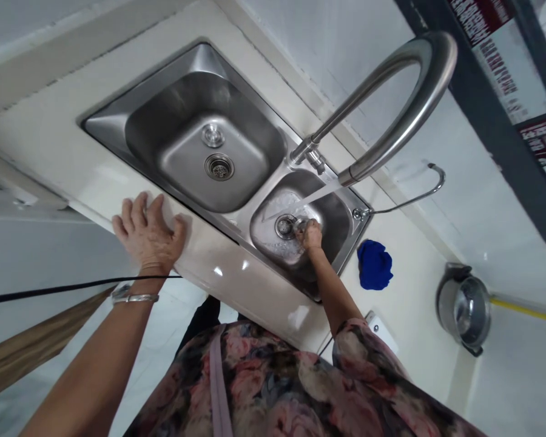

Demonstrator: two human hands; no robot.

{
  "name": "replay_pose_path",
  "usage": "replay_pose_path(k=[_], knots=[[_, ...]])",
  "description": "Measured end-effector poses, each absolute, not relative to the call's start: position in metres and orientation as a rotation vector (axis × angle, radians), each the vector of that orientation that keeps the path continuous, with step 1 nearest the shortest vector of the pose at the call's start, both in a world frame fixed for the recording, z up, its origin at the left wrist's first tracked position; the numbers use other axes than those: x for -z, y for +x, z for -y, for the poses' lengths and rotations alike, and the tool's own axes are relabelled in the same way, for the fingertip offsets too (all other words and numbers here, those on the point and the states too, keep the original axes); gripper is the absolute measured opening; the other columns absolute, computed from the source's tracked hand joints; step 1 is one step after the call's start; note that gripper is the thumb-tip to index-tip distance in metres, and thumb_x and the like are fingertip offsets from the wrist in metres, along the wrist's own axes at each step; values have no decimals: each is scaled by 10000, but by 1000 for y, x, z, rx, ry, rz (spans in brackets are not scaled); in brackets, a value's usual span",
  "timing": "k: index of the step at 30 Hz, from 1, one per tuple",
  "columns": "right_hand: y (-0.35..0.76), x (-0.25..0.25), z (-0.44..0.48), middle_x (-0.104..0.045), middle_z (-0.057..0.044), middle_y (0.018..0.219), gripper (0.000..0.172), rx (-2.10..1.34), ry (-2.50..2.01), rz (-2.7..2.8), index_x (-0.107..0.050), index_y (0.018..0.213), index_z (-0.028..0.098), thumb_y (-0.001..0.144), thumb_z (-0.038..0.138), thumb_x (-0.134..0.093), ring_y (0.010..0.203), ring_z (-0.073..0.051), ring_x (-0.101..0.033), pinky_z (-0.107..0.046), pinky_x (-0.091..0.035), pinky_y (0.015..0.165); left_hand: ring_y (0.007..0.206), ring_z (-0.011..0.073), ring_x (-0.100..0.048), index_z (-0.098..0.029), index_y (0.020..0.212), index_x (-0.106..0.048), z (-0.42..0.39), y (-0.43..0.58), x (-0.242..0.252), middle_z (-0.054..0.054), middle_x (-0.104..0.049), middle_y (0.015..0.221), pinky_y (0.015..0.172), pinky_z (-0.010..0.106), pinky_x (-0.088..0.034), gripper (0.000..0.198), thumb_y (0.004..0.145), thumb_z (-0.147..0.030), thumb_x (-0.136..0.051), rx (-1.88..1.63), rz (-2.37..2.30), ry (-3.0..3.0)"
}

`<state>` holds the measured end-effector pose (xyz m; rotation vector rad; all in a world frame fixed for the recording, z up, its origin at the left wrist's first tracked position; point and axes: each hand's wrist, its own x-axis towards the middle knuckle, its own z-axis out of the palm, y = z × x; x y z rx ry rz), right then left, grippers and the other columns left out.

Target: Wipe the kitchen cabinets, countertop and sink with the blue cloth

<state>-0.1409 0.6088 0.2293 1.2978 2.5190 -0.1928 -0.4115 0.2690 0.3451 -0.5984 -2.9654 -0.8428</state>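
My left hand [148,233] lies palm down on the pale countertop [204,252] in front of the sink, fingers spread. Down in the smaller right basin [337,212], my right hand [312,235] is closed on a small shiny metal sink strainer [301,224], partly hidden by the fingers. It is just right of the drain [285,226]. Water [316,194] streams from the big curved faucet [418,103] into this basin and splashes over its floor.
The larger left basin [173,133] holds another strainer [213,135] near its drain [219,167]. A blue cloth [375,265], a thin curved tap [409,201], a white device [382,331] and a metal pot [471,309] are to the right. A black cable [73,286] crosses near my left wrist.
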Motion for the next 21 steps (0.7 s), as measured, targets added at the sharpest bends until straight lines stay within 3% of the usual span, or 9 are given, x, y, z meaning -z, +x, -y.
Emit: replay_pose_path(k=[3, 10, 16, 21], knots=[[-136, -223, -607, -685, -182, 1212, 365, 263, 1361, -2496, -642, 1173, 101, 876, 311, -645, 1129, -287, -627, -358, -513, 963, 1582, 341, -228, -239, 1516, -523, -269, -411, -345, 113, -408, 1643, 1278, 619, -86, 665, 912, -520, -522, 856, 2989, -572], [-156, -193, -586, -535, -173, 1508, 374, 419, 1275, -2606, -677, 1183, 130, 843, 286, -680, 1372, -302, -488, -394, -397, 1173, 1574, 332, -247, -227, 1510, -530, -269, -411, -342, 109, -426, 1631, 1279, 601, -109, 654, 926, -519, -516, 783, 2965, -581], [-171, -177, -576, -590, -163, 1393, 334, 571, 1342, -2522, -655, 1231, 140, 925, 238, -565, 1121, -221, -618, -319, -507, 1009, 1574, 331, -251, -248, 1517, -521, -268, -411, -344, 83, -402, 1652, 1286, 584, -122, 649, 916, -492, -533, 737, 2973, -601], [-172, -178, -577, -609, -178, 1379, 369, 643, 1347, -2477, -650, 1269, 117, 920, 153, -534, 1102, -221, -631, -319, -499, 1025, 1582, 336, -231, -280, 1470, -564, -267, -412, -345, 85, -445, 1620, 1281, 618, -117, 584, 916, -465, -552, 760, 2979, -612]])
